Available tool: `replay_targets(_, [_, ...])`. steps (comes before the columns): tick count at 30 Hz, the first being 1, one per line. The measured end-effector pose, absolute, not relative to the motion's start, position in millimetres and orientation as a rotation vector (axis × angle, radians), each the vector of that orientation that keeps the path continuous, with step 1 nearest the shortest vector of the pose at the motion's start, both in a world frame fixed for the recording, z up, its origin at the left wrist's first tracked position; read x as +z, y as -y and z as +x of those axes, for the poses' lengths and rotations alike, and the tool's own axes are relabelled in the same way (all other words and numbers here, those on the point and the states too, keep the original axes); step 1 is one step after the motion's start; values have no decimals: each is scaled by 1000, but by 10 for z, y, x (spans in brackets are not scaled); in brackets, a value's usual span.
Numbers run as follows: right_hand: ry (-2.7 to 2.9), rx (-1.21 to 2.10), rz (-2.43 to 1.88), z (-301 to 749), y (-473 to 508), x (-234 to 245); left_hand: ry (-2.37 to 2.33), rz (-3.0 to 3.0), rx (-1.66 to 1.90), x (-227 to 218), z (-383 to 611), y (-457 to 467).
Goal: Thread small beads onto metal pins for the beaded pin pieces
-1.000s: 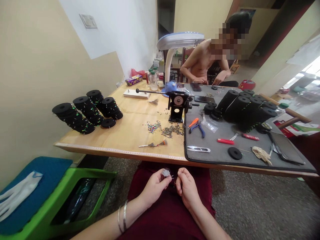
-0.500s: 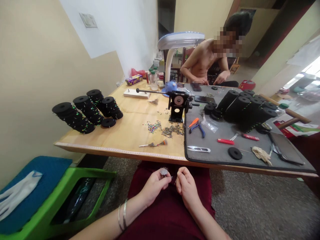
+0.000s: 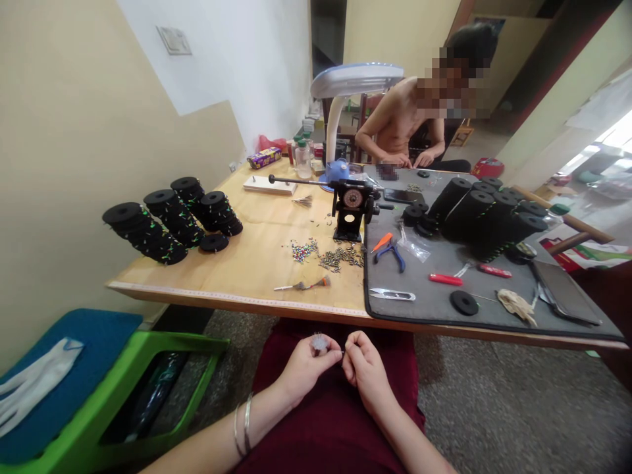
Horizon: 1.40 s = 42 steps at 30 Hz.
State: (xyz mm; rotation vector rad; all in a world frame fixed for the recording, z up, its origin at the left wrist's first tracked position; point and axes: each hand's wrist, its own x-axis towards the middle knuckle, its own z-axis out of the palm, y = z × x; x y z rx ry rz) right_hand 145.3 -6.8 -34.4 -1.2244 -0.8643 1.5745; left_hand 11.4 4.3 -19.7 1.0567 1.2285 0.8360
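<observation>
Both my hands are in my lap over the dark red cloth, below the table's front edge. My left hand [image 3: 306, 365] is closed round a small grey tuft of bristles [image 3: 318, 343] that sticks up above the fingers. My right hand [image 3: 363, 368] is pinched shut right beside it, fingertips touching the tuft's right side; what it pinches is too thin to make out. On the wooden table [image 3: 237, 273] ahead lie similar small brushes [image 3: 306, 285], a pile of small metal pieces [image 3: 340, 257] and coloured beads [image 3: 302, 250].
A black hand-crank winder [image 3: 350, 207] stands mid-table. Stacks of black foam discs [image 3: 168, 220] sit at left, black rolls [image 3: 486, 210] at right on a grey mat [image 3: 434, 303] with pliers [image 3: 390, 252], snips [image 3: 392, 295] and red tools. Another person works at the far end by a lamp [image 3: 353, 82]. A green stool [image 3: 99, 382] is at my left.
My hands have drawn closer together and slightly lower; the left hand turned the tuft a little left. The person at the far end brought both hands together.
</observation>
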Motion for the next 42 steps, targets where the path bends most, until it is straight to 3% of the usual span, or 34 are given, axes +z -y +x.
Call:
replay_targets(12, [1214,1700,-1199,1585,66,-305,-1177,1326,761,-70,-58,-54])
replay_targets(16, [1350,1693,-1121,1646,77,-210,-974,1055,635,9,-140,-54])
replay_targets(22, [1620,1404,-1017,1745,88,-154,-640,468,518,191,-132,32])
replay_targets(30, [1704,1065,-1019,1876,30,-388,-540,348,637,454,-125,86])
replay_targets(35, [1592,1205,-1045,1893,53,-403,-603,405,638,510,-92,42])
replay_targets(42, [1272,1727,-839,1691,78,-59,-964,905,765,566,-2,-94])
